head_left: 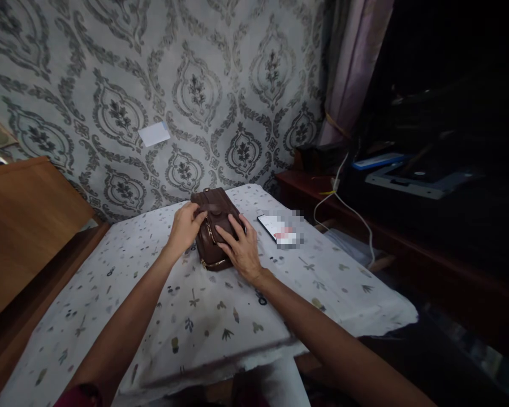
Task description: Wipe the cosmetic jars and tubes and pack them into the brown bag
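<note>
A brown leather-look handbag (207,250) with gold zippers lies on the patterned white cloth. My left hand (185,227) is at its left side, the thumb and fingertips closed together by the upper end of a front zipper. Whether they pinch the zipper pull or the bag's edge is too small to make out. Spread across the right part of the bag, my right hand (242,249) rests with its fingers apart on the brown surface. A smartphone (268,227) with a lit, partly blurred screen lies just right of the bag.
The cloth-covered table (220,316) meets a wallpapered wall (152,73), which bears a white card (154,134). A wooden panel (29,226) stands at left. On the right are a dark red shelf (297,183), a white cable (356,210) and a blue object (377,161).
</note>
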Demonstrator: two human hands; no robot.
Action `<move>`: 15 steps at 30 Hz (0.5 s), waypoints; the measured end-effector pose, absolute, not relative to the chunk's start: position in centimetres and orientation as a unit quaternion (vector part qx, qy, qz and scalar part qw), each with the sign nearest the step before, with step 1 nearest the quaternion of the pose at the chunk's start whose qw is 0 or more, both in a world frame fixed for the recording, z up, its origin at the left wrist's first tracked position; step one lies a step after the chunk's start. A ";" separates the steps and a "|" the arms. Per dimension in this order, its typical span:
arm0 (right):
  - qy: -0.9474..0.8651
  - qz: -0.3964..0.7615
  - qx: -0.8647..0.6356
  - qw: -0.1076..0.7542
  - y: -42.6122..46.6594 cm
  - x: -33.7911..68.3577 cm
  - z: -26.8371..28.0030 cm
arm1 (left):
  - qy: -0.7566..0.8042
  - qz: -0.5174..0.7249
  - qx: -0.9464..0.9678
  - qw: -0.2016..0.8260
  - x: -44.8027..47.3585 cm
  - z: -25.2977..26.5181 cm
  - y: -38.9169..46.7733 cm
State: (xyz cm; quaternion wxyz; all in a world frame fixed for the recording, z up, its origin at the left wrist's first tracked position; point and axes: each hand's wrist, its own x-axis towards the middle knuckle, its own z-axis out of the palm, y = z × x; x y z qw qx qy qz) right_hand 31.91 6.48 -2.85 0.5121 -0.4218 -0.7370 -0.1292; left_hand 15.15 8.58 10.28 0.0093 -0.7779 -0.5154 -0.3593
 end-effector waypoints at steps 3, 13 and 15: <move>-0.737 -0.134 -0.420 0.512 6.4 31.8 -2.8 | -0.521 -0.368 -0.770 -0.017 15.2 10.2 8.6; -0.739 -0.119 -0.422 0.512 6.8 31.9 -3.1 | -0.505 -0.381 -0.770 -0.077 14.9 9.3 8.2; -0.740 -0.118 -0.418 0.514 6.8 31.9 -3.1 | -0.496 -0.379 -0.778 -0.072 14.9 9.4 7.9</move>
